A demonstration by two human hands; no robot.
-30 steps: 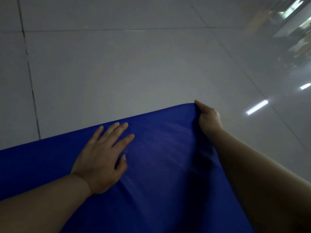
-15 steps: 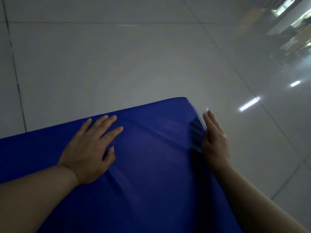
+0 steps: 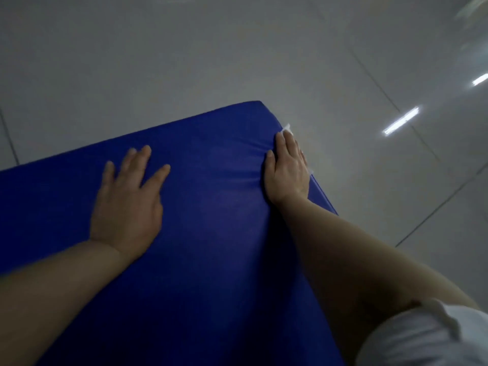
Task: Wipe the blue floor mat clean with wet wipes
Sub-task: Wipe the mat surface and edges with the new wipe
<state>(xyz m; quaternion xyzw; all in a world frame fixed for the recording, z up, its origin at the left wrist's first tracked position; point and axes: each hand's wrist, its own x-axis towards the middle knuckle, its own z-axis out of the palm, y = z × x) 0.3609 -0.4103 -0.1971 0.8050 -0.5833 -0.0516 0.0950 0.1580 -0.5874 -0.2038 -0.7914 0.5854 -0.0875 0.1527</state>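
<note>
The blue floor mat (image 3: 216, 233) lies on a pale tiled floor (image 3: 184, 62) and fills the lower left of the view, its far corner pointing toward 12 o'clock and its right edge running down toward 5 o'clock.

The left hand (image 3: 126, 207) lies palm down on the mat's top surface, toward 9 o'clock of centre. Its fingers (image 3: 137, 159) are straight and spread, pointing toward 12 o'clock, and it holds nothing.

The right hand (image 3: 286, 170) rests on the mat's right edge, toward 2 o'clock of centre and just short of the far corner. The thumb lies on the top surface, where the cover creases around it, and the other fingers are stretched out along the edge and over the side. A white wet wipe (image 3: 287, 131) shows at the fingertips, and another sliver of white shows at the outer side of the hand. The wipe seems pressed against the mat under straight fingers; how they lie underneath is hidden.

A white sleeve (image 3: 427, 339) covers the right upper arm at 5 o'clock. Bright strip reflections (image 3: 401, 120) lie on the floor at 3 o'clock.
</note>
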